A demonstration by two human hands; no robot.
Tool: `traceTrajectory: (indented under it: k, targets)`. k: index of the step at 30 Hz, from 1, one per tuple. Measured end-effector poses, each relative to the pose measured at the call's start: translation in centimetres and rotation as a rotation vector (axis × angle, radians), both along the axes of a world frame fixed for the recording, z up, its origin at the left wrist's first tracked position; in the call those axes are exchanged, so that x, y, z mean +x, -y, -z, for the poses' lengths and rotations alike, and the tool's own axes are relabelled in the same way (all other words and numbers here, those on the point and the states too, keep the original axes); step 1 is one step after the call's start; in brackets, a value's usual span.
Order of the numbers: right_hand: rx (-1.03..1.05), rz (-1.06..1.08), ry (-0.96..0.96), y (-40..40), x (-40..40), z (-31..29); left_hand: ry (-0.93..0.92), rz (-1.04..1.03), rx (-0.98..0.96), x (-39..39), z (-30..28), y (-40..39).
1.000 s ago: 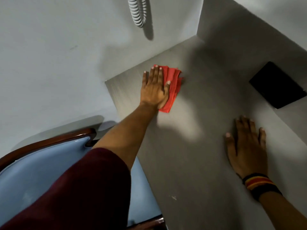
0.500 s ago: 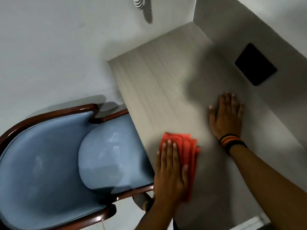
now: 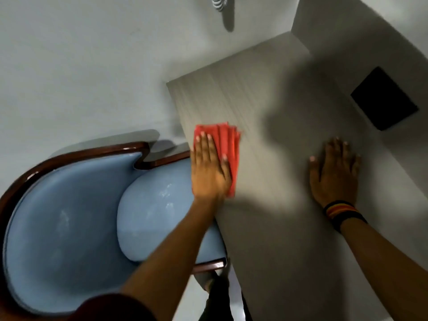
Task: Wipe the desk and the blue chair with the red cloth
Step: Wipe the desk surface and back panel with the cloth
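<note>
My left hand (image 3: 209,171) lies flat on the folded red cloth (image 3: 228,144), pressing it onto the grey desk (image 3: 266,239) at its left edge. Most of the cloth is under the palm; its far end and right side stick out. My right hand (image 3: 334,171), with a striped wristband, rests flat and empty on the desk further right. The blue chair (image 3: 69,218), padded with a dark wooden frame, stands left of the desk, its seat partly tucked under the desk edge and crossed by my left forearm.
A black square object (image 3: 384,98) lies on the desk at the far right. Pale walls close the desk's far side and right side. A white coiled cord (image 3: 218,2) hangs at the top. Light floor lies to the left.
My left hand has slid the cloth along the desk: from the far end toward me, now back away toward the left edge. The right hand stays planted; the view shifted.
</note>
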State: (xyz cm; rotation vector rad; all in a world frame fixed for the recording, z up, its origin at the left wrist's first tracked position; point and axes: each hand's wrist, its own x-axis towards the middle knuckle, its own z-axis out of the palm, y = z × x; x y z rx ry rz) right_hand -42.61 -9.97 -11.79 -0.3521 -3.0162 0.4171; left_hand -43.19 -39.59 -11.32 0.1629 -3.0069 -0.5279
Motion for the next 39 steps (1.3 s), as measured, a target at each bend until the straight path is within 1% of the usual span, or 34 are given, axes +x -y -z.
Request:
traceTrajectory:
  k: [2,3,5,7,10,12,15,18,20,22,24,29,32,34,37,39]
  targets:
    - [-0.004,0.009,-0.014,0.0,0.0,0.1,-0.037,0.072,0.016,5.4,0.4,-1.7]
    - [-0.008,0.01,-0.015,-0.1,0.0,0.2,-0.012,0.105,0.036,7.1,0.6,-1.9]
    - [-0.012,0.008,-0.014,-0.2,-0.2,0.6,0.025,0.13,0.049,6.4,0.8,-1.1]
    - [0.02,0.003,-0.017,-0.5,-0.3,1.2,0.004,0.111,0.035,2.6,0.8,0.4]
    - [0.075,0.012,-0.024,-1.2,-0.6,2.1,-0.062,0.056,0.011,-5.5,0.7,3.2]
    - [0.093,0.028,-0.026,-1.3,-0.5,2.5,-0.07,0.011,-0.008,-11.3,0.8,5.5]
    - [0.128,0.039,-0.01,-1.6,-0.9,2.8,-0.022,-0.048,-0.027,-19.0,1.3,8.3]
    - [0.135,0.039,0.007,-1.6,-1.2,2.4,0.002,-0.05,-0.042,-22.3,1.6,9.5]
    - [0.113,0.044,0.026,-1.2,-1.1,1.9,0.01,-0.039,-0.052,-22.2,1.5,9.4]
    - [0.061,0.047,0.036,-0.8,-1.0,1.4,0.039,-0.037,-0.05,-20.8,1.3,8.7]
    - [0.035,0.053,0.031,0.0,-0.9,0.7,0.053,-0.012,-0.053,-17.2,1.0,7.3]
    - [0.043,0.04,0.051,0.4,-0.5,-0.4,0.042,0.117,0.044,-2.6,1.2,1.4]
    - [0.025,0.007,0.062,0.5,-0.1,-0.8,0.027,0.274,0.069,7.3,1.8,-3.3]
    - [0.0,-0.005,0.099,0.7,0.0,-1.1,0.049,0.347,0.067,12.3,2.0,-5.5]
    - [-0.14,0.027,0.153,1.7,0.2,-2.9,0.098,0.361,0.02,14.1,0.5,-6.2]
    - [-0.269,-0.058,0.127,3.9,1.5,-4.2,0.156,0.32,0.07,14.1,-0.8,-5.8]
